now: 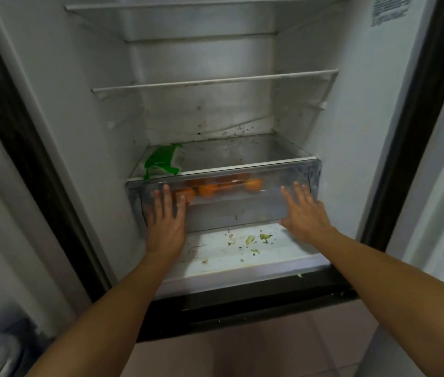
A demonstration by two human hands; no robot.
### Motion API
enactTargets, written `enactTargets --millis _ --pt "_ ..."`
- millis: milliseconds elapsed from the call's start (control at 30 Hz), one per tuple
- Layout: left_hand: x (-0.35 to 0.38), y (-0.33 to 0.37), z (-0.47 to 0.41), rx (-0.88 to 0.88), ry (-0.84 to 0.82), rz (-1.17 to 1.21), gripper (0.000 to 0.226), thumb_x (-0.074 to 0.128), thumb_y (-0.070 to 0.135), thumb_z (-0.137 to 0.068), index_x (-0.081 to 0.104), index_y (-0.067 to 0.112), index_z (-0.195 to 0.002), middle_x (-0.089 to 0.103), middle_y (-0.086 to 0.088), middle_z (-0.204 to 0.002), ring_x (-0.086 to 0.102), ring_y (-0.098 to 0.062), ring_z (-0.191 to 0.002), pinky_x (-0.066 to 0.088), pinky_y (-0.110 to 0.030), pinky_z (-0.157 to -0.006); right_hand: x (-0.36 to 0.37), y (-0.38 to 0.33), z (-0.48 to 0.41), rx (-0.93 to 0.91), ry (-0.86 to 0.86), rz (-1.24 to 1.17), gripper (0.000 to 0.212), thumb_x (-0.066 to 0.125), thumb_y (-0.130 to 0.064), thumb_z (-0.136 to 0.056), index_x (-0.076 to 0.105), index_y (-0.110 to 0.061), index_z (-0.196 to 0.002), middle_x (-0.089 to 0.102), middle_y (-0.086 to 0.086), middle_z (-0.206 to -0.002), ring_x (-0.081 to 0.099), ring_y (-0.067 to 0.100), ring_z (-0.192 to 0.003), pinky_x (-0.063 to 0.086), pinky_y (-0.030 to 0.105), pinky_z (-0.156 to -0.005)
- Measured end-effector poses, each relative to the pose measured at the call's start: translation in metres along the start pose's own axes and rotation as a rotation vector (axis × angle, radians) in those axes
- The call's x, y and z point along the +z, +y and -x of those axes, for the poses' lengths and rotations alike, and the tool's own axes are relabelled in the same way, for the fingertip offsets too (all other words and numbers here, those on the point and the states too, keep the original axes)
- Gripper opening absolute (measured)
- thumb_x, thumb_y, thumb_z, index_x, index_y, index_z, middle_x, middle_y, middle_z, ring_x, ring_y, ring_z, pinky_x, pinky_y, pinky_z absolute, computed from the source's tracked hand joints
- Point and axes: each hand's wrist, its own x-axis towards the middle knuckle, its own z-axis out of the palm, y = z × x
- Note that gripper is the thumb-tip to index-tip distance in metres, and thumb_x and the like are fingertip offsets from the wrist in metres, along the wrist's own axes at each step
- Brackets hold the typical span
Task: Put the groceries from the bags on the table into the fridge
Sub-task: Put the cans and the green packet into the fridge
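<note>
- The person is standing at the open fridge [52, 110] with both palms flat against the clear front of the crisper drawer [223, 202], which is sitting at the bottom of the compartment.
- The left hand [165, 219] is pressing near the drawer's left end, fingers spread and straight; its grip is fully open and holding nothing.
- The right hand [304, 213] is pressing near the right end in the same way, grip open and empty, thumb tucked under the lower edge.
- Oranges [215, 187] are lying inside the drawer, showing through the plastic, and a green packet [162, 160] is resting on the glass cover shelf [242, 153] above, at its left.
- Judging by the flat palms, the step in hand is probably sliding the drawer shut after loading it.
- The upper shelves [215, 81] are bare, and vegetable scraps [256, 238] are littering the fridge floor below the drawer.
- The next move is calling for an even push on both ends so the drawer is not jamming, then a return for more groceries; the bags are out of view.
</note>
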Motion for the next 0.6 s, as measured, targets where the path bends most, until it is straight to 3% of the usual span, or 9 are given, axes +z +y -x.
enactTargets --millis 200,300,400,500,600 --pt "-0.009 0.003 0.001 0.003 -0.037 0.000 0.065 0.055 0.012 -0.090 0.028 0.010 -0.149 -0.002 -0.025 -0.158 0.004 -0.046 -0.145 0.021 -0.062 -0.111 -0.006 -0.005 -0.002 -0.010 -0.035 -0.001 0.089 0.054 -0.050 -0.093 -0.005 -0.024 -0.156 -0.010 0.011 -0.162 -0.005 0.032 -0.149 0.019 0.053 -0.115" --pt "-0.033 0.006 0.010 -0.011 -0.101 -0.015 0.059 0.053 0.012 -0.088 0.035 0.009 -0.144 0.019 -0.025 -0.155 0.017 -0.042 -0.142 0.025 -0.056 -0.110 -0.024 -0.015 0.006 -0.051 0.015 -0.032 0.071 0.054 -0.040 -0.095 0.019 -0.019 -0.153 0.020 0.014 -0.158 0.022 0.033 -0.143 0.030 0.048 -0.110" --pt "-0.065 0.015 0.035 -0.047 -0.110 -0.011 0.033 0.052 0.016 -0.088 0.055 0.005 -0.119 0.051 -0.021 -0.125 0.048 -0.040 -0.116 0.039 -0.047 -0.093 -0.037 -0.033 0.021 -0.182 0.151 -0.053 0.049 0.053 -0.032 -0.094 0.042 -0.016 -0.139 0.051 0.012 -0.134 0.050 0.030 -0.117 0.043 0.040 -0.093" --pt "-0.095 0.030 0.075 -0.102 -0.136 -0.032 0.024 0.048 0.021 -0.093 0.057 0.008 -0.111 0.057 -0.014 -0.115 0.057 -0.035 -0.102 0.043 -0.040 -0.081 -0.045 -0.055 0.047 -0.344 0.186 -0.080 0.038 0.051 -0.031 -0.095 0.052 -0.014 -0.129 0.057 0.010 -0.122 0.056 0.028 -0.105 0.044 0.037 -0.082" --pt "-0.119 0.041 0.130 -0.163 -0.119 -0.062 0.021 0.047 0.022 -0.093 0.059 0.010 -0.107 0.060 -0.012 -0.110 0.059 -0.035 -0.098 0.041 -0.039 -0.071 -0.046 -0.079 0.081 -0.502 0.183 -0.099 0.036 0.047 -0.033 -0.097 0.055 -0.012 -0.124 0.059 0.010 -0.120 0.056 0.029 -0.105 0.045 0.038 -0.081"
